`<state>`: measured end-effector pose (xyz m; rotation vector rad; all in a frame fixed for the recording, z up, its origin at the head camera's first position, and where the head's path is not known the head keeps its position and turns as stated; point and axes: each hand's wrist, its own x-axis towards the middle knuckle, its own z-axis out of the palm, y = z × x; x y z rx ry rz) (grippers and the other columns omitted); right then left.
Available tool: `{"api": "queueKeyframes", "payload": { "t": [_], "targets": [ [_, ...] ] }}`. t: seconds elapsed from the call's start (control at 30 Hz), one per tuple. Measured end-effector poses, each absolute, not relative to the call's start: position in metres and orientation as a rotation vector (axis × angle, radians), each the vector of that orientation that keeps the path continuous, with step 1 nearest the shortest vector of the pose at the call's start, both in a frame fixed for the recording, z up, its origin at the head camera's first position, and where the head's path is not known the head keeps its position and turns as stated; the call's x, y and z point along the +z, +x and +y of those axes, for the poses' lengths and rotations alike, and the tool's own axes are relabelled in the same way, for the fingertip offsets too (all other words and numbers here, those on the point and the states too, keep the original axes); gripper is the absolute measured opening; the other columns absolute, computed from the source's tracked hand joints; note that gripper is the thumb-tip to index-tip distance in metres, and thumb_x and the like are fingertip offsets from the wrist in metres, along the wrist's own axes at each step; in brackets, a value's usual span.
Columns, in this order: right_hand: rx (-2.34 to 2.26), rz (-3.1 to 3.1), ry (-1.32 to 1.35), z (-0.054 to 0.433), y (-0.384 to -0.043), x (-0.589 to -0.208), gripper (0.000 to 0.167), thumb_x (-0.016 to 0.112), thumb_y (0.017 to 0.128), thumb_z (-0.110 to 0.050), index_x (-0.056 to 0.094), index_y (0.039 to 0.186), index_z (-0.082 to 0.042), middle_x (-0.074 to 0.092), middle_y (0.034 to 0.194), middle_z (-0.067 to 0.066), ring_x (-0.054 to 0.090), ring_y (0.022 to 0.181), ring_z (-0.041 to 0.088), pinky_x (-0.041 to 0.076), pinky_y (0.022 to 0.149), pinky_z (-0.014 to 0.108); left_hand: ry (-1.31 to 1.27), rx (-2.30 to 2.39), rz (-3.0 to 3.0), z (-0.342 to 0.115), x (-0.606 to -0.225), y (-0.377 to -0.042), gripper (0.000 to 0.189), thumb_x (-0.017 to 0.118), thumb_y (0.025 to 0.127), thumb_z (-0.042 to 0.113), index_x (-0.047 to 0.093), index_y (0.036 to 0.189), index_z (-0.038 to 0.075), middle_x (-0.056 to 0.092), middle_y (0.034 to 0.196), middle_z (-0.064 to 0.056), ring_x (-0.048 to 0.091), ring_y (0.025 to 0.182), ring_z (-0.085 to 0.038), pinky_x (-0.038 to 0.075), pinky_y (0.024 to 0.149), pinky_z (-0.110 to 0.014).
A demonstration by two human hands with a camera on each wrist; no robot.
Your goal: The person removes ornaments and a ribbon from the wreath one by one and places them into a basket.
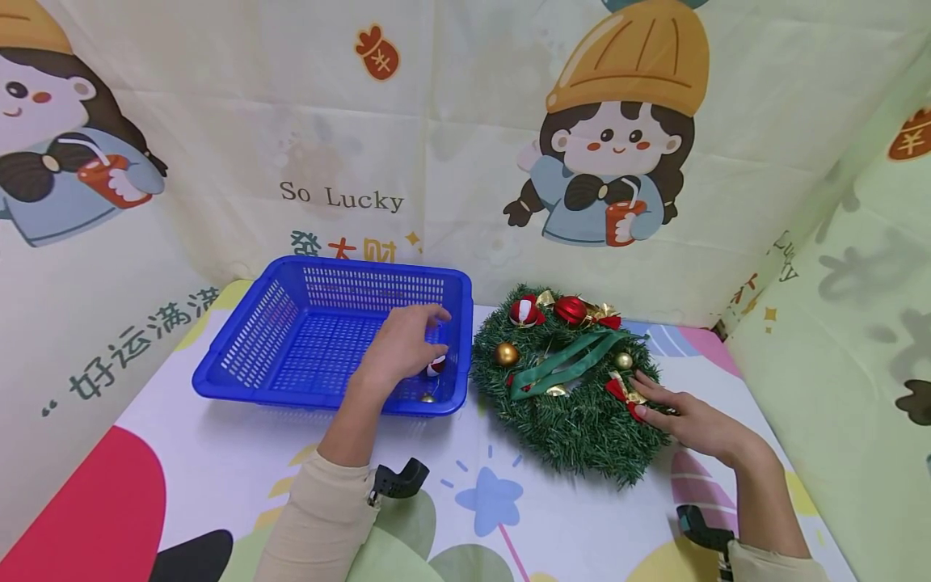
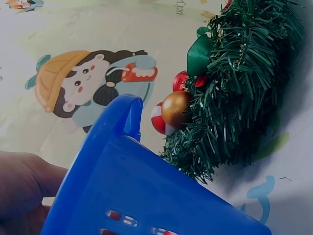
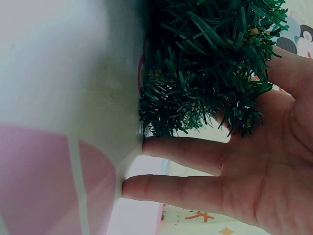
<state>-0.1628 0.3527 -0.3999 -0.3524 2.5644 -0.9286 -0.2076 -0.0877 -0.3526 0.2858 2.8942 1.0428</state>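
My left hand [image 1: 402, 343] reaches into a blue plastic basket [image 1: 320, 343] near its right wall, thumb and fingers spread apart. Just under the fingertips lies a red-and-white ball ornament [image 1: 436, 367], with a small gold ball [image 1: 427, 398] closer to the front wall. To the right lies a green Christmas wreath [image 1: 575, 436]. It carries red ornaments [image 1: 570, 309], a gold ball [image 1: 507, 354], a green ribbon [image 1: 560, 368] and red-and-gold bows [image 1: 624, 393]. My right hand [image 1: 698, 420] rests at the wreath's right edge; straight fingers [image 3: 181, 188] show beside the branches in the right wrist view.
Basket and wreath stand side by side on a patterned tabletop [image 1: 465, 453]. A printed cloth [image 1: 451, 145] hangs upright behind them, with more cloth at both sides. The basket's rim [image 2: 98, 132] rises between the left hand and the wreath.
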Motion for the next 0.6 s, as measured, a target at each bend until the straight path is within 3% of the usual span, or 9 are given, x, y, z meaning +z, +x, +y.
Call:
{"api": "queueKeyframes", "payload": {
  "t": [0.33, 0.6],
  "targets": [
    [-0.929, 2.573, -0.343, 0.3515, -0.1634, -0.4004, 0.065, 0.056, 0.108, -0.034, 0.036, 0.161, -0.005, 0.014, 0.172, 0.023, 0.012, 0.151, 0.063, 0.025, 0.111, 0.080, 0.329, 1.112, 2.938, -0.0856, -0.3522, -0.2090, 0.045, 0.077, 0.094, 0.014, 0.065, 0.138, 0.012, 0.067, 0.138, -0.016, 0.060, 0.132, -0.034, 0.049, 0.110, -0.053],
    [-0.930, 2.565, -0.341, 0.3520, -0.1637, -0.4011, 0.065, 0.056, 0.108, -0.035, 0.034, 0.162, -0.005, 0.014, 0.172, 0.023, 0.011, 0.150, 0.064, 0.026, 0.110, 0.080, 0.319, 1.221, 2.957, -0.0838, -0.3510, -0.2095, 0.046, 0.077, 0.094, 0.015, 0.065, 0.139, 0.013, 0.067, 0.137, -0.014, 0.062, 0.128, -0.032, 0.051, 0.108, -0.050]
  ]
}}
